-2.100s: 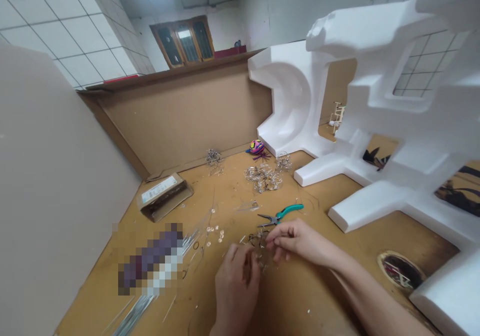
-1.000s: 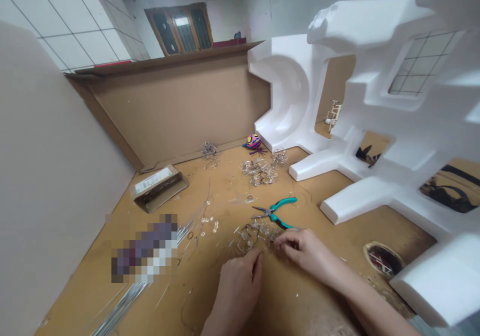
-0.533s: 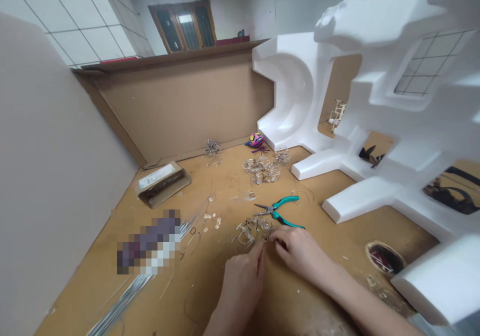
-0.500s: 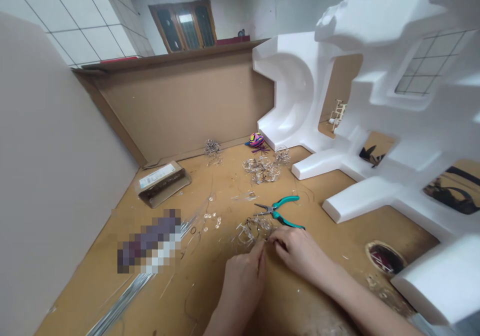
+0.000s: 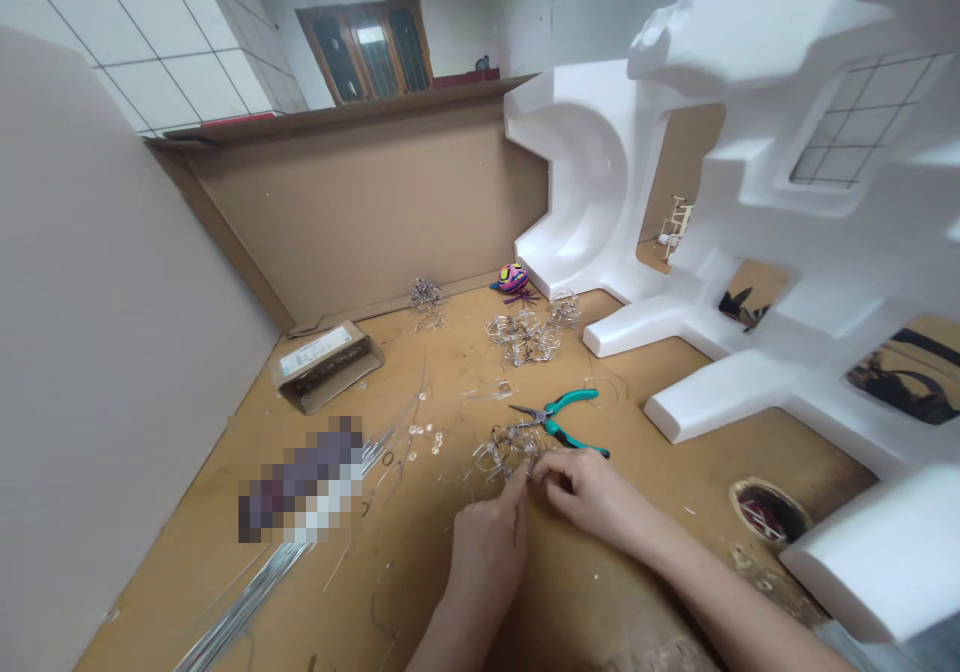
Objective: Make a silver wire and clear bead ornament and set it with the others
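Observation:
A small tangle of thin wire and clear beads (image 5: 506, 449) lies on the brown tabletop (image 5: 600, 592). My left hand (image 5: 486, 550) has its fingers curled and pinches the tangle's near edge. My right hand (image 5: 589, 492) is closed in a pinch on the same wire piece from the right. Both sets of fingertips meet at the tangle. Teal-handled pliers (image 5: 561, 420) lie just beyond my right hand, untouched.
A heap of finished wire-and-bead pieces (image 5: 525, 335) and a colourful ball (image 5: 513, 278) sit further back. A small cardboard box (image 5: 326, 364) lies at left, straight wires (image 5: 247, 602) at lower left. Large white foam blocks (image 5: 750, 252) fill the right. Cardboard walls (image 5: 360, 212) enclose the table.
Both hands lowered the wire tangle from the air onto the tabletop and keep pinching it there; the fingertips have drawn closer together. The pliers stay where they lie.

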`<act>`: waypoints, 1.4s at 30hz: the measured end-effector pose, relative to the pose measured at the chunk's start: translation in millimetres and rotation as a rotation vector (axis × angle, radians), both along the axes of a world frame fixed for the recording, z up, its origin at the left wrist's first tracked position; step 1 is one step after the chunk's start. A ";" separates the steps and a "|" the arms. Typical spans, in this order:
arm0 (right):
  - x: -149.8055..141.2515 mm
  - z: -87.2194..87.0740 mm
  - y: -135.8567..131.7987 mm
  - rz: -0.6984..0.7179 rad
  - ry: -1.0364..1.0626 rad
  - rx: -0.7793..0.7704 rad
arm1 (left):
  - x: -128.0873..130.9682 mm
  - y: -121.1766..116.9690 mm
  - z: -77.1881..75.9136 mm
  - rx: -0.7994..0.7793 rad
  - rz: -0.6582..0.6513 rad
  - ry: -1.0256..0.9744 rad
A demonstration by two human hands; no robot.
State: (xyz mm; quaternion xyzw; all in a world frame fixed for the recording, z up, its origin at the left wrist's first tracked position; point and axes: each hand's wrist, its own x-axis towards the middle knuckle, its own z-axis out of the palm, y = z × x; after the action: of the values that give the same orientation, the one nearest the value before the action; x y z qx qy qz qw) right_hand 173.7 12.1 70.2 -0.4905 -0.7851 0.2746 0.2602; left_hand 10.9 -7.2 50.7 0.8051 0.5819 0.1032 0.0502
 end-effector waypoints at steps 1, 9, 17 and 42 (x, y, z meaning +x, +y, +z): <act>-0.1 -0.4 0.1 0.001 0.009 -0.009 | -0.1 0.4 -1.1 0.010 -0.004 -0.007; -2.1 -5.5 2.8 0.000 0.079 -0.037 | 2.5 1.0 4.2 -0.001 0.012 -0.028; -3.8 -3.6 -1.3 -0.042 0.104 -0.042 | -3.1 -0.8 11.5 0.034 0.063 -0.265; -10.4 14.0 4.2 0.011 0.636 -0.531 | -5.1 1.9 19.0 -0.094 0.032 -1.009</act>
State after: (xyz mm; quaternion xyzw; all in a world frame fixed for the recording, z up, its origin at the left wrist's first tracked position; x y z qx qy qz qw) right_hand 163.3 16.2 84.3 -0.4271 -0.5699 0.6069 0.3528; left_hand 5.8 -5.3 69.7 0.6428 0.5015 0.4537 0.3599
